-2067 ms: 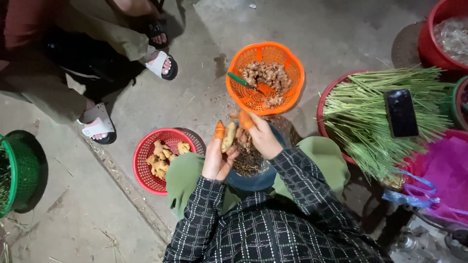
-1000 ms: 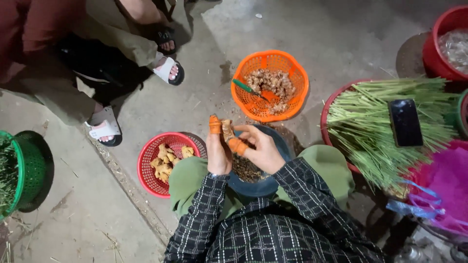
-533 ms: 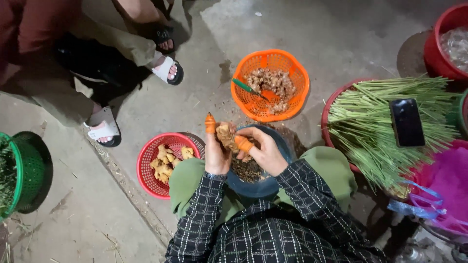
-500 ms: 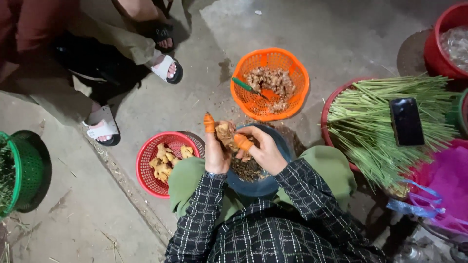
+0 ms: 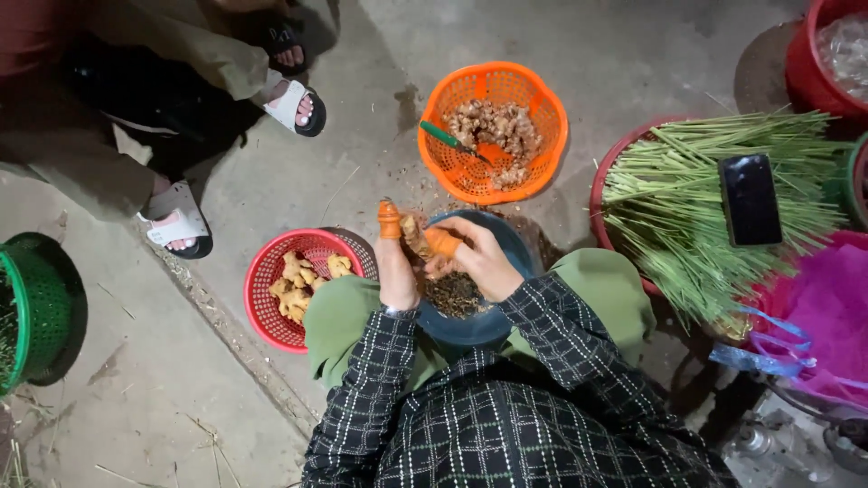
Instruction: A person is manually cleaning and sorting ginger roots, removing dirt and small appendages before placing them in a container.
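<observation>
Orange-capped left hand (image 5: 396,262), right hand (image 5: 475,262) grip ginger piece (image 5: 416,237).

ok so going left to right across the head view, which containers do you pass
green basket → red basket of peeled ginger → blue bowl under the hands → red basin of green stalks
</observation>
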